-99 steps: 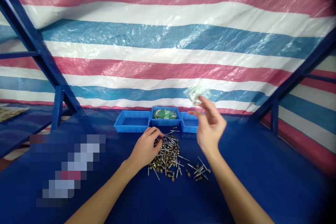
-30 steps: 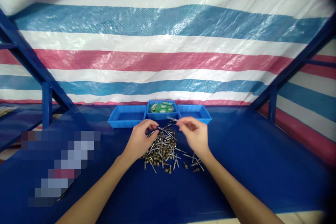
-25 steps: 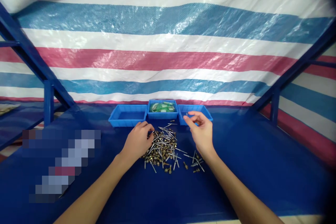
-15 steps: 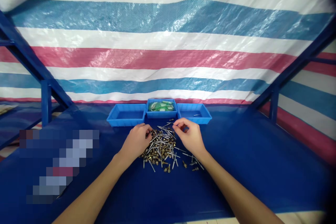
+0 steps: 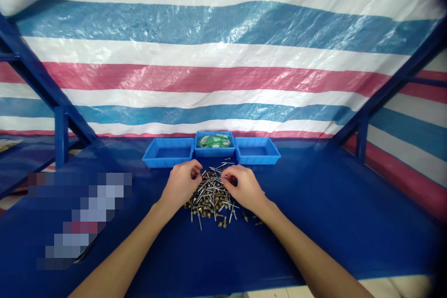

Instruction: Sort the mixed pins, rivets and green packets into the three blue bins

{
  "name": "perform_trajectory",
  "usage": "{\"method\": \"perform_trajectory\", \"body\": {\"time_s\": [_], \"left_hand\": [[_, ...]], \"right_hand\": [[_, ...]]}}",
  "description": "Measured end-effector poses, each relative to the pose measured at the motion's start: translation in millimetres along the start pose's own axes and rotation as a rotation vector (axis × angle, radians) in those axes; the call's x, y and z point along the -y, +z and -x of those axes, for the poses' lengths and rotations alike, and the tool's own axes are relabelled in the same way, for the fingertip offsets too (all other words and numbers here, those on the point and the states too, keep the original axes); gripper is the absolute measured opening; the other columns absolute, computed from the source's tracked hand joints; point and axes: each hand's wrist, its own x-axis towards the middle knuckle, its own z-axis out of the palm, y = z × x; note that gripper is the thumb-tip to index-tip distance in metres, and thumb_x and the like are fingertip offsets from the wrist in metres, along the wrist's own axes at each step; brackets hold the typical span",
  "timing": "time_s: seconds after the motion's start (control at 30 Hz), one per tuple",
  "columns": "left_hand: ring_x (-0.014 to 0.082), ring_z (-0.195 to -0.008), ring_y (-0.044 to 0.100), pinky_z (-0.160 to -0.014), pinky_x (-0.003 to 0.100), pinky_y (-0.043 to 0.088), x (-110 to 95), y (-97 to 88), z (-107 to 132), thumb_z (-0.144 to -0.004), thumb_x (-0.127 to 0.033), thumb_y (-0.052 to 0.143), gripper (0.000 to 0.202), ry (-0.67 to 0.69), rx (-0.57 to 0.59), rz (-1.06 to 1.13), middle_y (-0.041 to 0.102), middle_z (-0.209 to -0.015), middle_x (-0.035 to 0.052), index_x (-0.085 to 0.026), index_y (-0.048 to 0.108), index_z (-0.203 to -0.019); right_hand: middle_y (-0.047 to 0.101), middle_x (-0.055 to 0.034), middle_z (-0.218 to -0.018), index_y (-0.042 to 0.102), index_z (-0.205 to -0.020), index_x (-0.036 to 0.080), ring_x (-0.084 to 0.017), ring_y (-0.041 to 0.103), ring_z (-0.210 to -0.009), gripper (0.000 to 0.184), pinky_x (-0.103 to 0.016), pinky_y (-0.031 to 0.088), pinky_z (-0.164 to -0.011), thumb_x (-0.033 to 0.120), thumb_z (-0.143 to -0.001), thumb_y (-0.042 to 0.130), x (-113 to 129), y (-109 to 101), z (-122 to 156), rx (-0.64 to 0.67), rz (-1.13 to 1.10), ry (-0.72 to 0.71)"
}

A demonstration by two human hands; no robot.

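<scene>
— Behind it all?
— Striped tarp, pink, white and blue, well beyond both hands. Underneath them, a blue table.
— Just past the fingertips?
— Three blue trays in a row; green-and-white packets in the middle one.
— And the left hand?
— Curled, knuckles up, resting on the left edge of the pile. Cannot tell whether gripping anything.
— The right hand?
— Curled too, fingertips pinched together at the pile's far right side; cannot tell if closed around a piece.
— The pile itself?
— Between the two hands, touching both. Thin silver pins with brass-coloured ends, lying flat and crossed every way, many slanting away and rightward toward the trays. A few loose pieces just beside the right wrist.
</scene>
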Motion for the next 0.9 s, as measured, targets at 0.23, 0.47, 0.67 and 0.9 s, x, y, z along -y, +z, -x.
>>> {"method": "perform_trajectory", "body": {"time_s": [0.23, 0.47, 0.67, 0.9], "left_hand": [[0.0150, -0.082, 0.062, -0.075, 0.028, 0.054, -20.8, -1.0, 3.6, -0.081, -0.019, 0.062, 0.011, 0.118, -0.076, 0.485, 0.061, -0.092, 0.0036, -0.019, 0.061, -0.092], [0.0160, -0.082, 0.060, -0.074, 0.029, 0.053, -29.3, -1.2, 10.2, -0.083, -0.019, 0.063, 0.007, 0.227, -0.088, 0.505, 0.059, -0.095, 0.0066, -0.019, 0.061, -0.090], [0.0187, -0.088, 0.061, -0.080, 0.033, 0.052, -20.9, -9.0, 2.7, -0.085, -0.020, 0.061, 0.004, 0.243, -0.312, 0.338, 0.059, -0.095, 0.0059, -0.020, 0.060, -0.088], [0.0288, -0.119, 0.049, -0.100, 0.046, 0.040, -1.0, -24.4, -8.5, -0.083, -0.016, 0.057, 0.017, 0.159, -0.488, -0.161, 0.050, -0.125, 0.0105, -0.020, 0.060, -0.100]], "right_hand": [[0.063, 0.0008, -0.071, 0.065, -0.089, 0.021, -0.015, 0.059, -0.067, 0.012, -0.026, 0.044, -0.064, 0.014, -0.082, 0.058, 5.2, -3.3, -0.1, -0.031, -0.134, 0.037], [0.065, -0.0012, -0.074, 0.066, -0.085, 0.020, -0.018, 0.058, -0.074, 0.013, -0.030, 0.043, -0.070, 0.010, -0.079, 0.062, 2.2, -3.2, 0.2, 0.002, -0.009, 0.030], [0.062, -0.0024, -0.075, 0.069, -0.082, 0.020, -0.018, 0.056, -0.075, 0.007, -0.032, 0.043, -0.075, 0.015, -0.080, 0.064, -3.9, -1.4, 1.6, 0.069, 0.072, 0.022], [0.062, -0.0042, -0.081, 0.073, -0.084, 0.020, -0.020, 0.056, -0.080, 0.008, -0.033, 0.044, -0.076, 0.019, -0.081, 0.066, -3.6, -0.2, 2.4, 0.090, 0.075, 0.018]]}}
